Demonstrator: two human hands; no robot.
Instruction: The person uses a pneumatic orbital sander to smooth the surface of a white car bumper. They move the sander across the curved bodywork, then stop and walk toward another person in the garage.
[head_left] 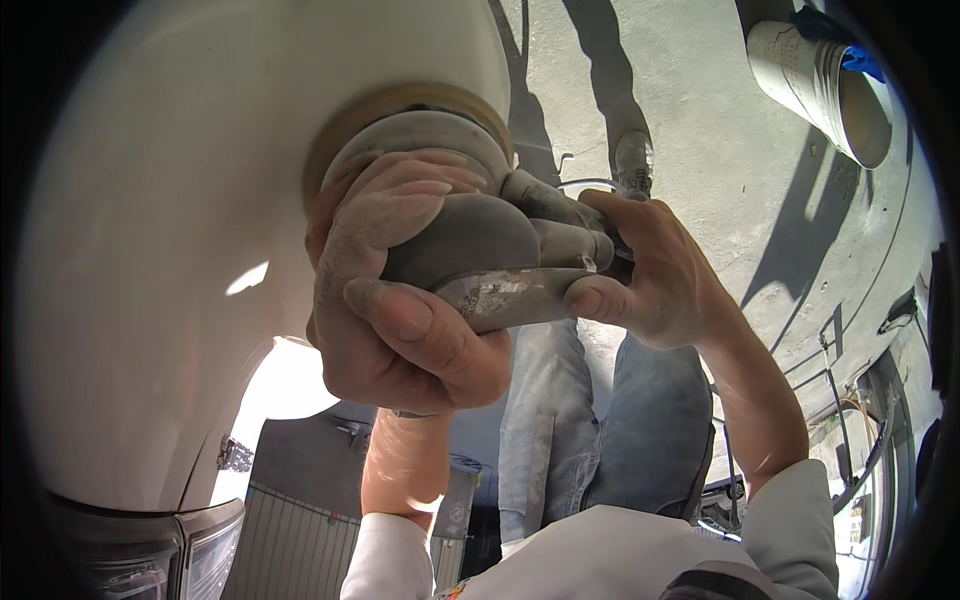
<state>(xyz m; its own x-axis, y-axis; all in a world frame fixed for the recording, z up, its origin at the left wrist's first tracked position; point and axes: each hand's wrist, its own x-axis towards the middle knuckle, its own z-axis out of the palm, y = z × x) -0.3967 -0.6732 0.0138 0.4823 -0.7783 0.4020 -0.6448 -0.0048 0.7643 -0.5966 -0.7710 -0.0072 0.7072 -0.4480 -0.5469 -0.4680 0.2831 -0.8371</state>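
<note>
A dusty grey random orbital sander [465, 240] is held with its round pad against the pale body panel [180, 220] of a vehicle. My left hand [395, 330] wraps round the sander's head, fingers over the top and thumb along the near side. At the sander's rear end, my right hand [665, 275] closes round the body, thumb on the near side and fingers on the far side. A tan ring [330, 150] shows round the pad's edge. The pad's contact face is hidden, and both hands are coated with pale dust.
A vehicle lamp [125, 560] sits below the panel at lower left. On the concrete floor [700, 110] a white bucket [800, 85] lies tipped at upper right, with blue material [862, 62] by it. A thin hose or cable [590, 183] shows behind the sander. My legs [600, 430] are below.
</note>
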